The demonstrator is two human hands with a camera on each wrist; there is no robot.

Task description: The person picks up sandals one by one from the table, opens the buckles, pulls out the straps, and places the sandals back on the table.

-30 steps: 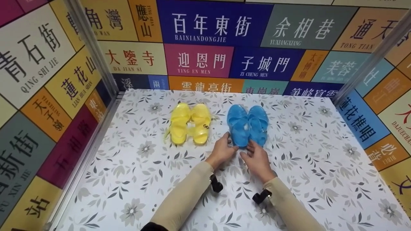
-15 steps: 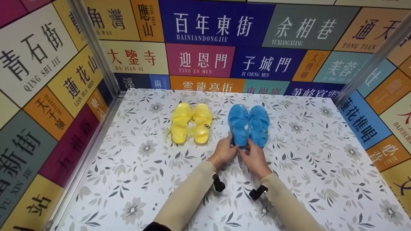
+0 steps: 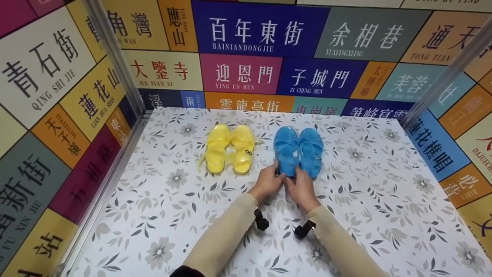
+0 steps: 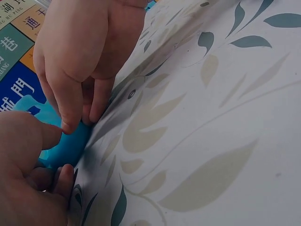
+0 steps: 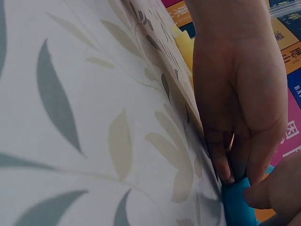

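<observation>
A pair of blue jelly sandals stands side by side, toes away from me: the left blue sandal (image 3: 287, 148) and the right blue sandal (image 3: 310, 152). My left hand (image 3: 268, 180) pinches the left sandal's heel from its left side. From the other side of that same heel, my right hand (image 3: 301, 188) pinches with thumb and fingers, close beside the neighbouring sandal. Seen in the left wrist view, the blue heel (image 4: 73, 143) lies between both hands; some fingertips are hidden behind or under it.
To the left lies a pair of yellow sandals (image 3: 230, 148), also toes away. White table covering (image 3: 161, 215) with grey leaves and flowers lies under everything. Colourful sign-printed walls (image 3: 246, 69) enclose the back and both sides, with metal posts (image 3: 119, 54) at the corners.
My right hand has shifted left, towards my left hand, and its fingers have closed in on the left blue sandal's heel. The sandals look unmoved apart from a slight camera shift.
</observation>
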